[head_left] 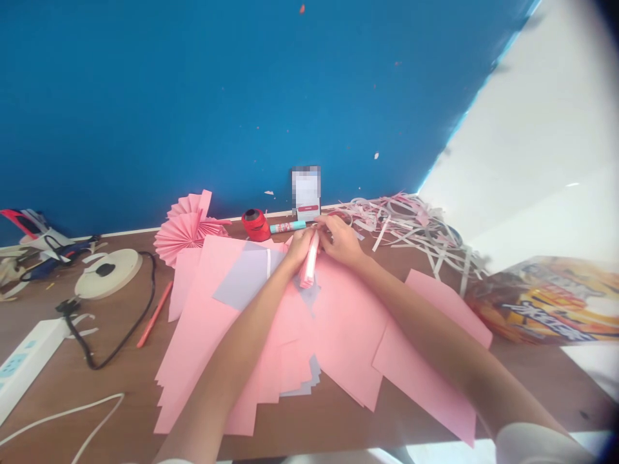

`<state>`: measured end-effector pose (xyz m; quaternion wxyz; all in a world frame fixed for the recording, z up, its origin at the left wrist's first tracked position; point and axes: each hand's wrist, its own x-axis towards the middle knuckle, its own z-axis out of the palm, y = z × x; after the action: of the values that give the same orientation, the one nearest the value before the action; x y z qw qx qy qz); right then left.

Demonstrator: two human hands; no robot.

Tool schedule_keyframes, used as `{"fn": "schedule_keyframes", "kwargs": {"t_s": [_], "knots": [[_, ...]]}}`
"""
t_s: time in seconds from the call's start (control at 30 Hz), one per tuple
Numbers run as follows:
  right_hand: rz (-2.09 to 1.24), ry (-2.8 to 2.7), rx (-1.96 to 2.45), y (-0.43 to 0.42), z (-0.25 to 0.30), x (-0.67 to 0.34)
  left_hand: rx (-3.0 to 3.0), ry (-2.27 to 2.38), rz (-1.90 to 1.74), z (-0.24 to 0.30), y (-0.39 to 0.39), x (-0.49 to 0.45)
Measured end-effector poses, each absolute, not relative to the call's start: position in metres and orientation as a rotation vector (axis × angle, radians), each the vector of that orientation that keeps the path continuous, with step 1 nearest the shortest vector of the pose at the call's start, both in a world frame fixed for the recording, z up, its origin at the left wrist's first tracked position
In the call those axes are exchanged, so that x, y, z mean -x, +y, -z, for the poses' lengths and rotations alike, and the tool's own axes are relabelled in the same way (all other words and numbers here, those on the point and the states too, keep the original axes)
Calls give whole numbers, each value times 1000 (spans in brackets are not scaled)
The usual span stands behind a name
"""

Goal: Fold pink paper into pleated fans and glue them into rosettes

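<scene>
Here we go, the left hand (300,248) and right hand (341,240) are closed on a pleated pink paper strip (309,261), pinching it above loose pink paper sheets (348,322) on the desk (111,335); those pleats look to need holding tight.

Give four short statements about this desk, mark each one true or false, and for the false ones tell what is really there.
1. The left hand and right hand hold a folded pink paper. True.
2. A pink paper fan lies to the right of the hands. False: it lies to their left.
3. A heap of paper strips lies by the blue wall. True.
4. The white power strip sits on the pink sheets. False: it lies on the wooden table, apart from them.
</scene>
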<state>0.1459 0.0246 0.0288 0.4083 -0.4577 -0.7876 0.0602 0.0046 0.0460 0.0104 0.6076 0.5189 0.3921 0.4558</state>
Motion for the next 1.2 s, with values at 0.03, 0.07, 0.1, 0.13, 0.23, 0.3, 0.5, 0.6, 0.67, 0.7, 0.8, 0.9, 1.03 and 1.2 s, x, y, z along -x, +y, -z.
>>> {"fn": "schedule_keyframes", "kwargs": {"t_s": [0.03, 0.07, 0.1, 0.13, 0.23, 0.3, 0.5, 0.6, 0.67, 0.7, 0.8, 0.9, 1.03, 1.2], "knots": [[-144, -1991, 1153, 24, -29, -146, -1200, 918, -1063, -11, 46, -5], [-138, -1996, 1154, 24, -28, -146, -1194, 929, -1073, -12, 45, -5], [-135, -2000, 1154, 23, -28, -146, -1185, 936, -1079, -13, 45, -5], [-132, -2004, 1152, 23, -27, -146, -1179, 941, -1081, -13, 44, -5], [-120, -2019, 1143, 22, -26, -146, -1200, 952, -1072, -14, 44, -5], [-108, -2023, 1134, 22, -24, -146, -1221, 954, -1070, -14, 44, -5], [-99, -2028, 1128, 22, -23, -145, -1233, 961, -1079, -14, 44, -6], [-122, -2010, 1139, 22, -23, -145, -1194, 964, -1086, -15, 43, -6], [-131, -1996, 1151, 22, -22, -144, -1178, 960, -1083, -15, 43, -6], [-138, -1993, 1158, 22, -22, -144, -1173, 957, -1084, -16, 43, -6], [-164, -1996, 1176, 23, -22, -144, -1182, 952, -1075, -16, 43, -6], [-175, -1997, 1173, 23, -21, -144, -1215, 939, -1063, -15, 44, -6], [-166, -2020, 1143, 23, -22, -142, -1218, 920, -1077, -13, 44, -6], [-142, -2056, 1220, 22, -22, -140, -1210, 912, -1088, -11, 44, -7]]}}
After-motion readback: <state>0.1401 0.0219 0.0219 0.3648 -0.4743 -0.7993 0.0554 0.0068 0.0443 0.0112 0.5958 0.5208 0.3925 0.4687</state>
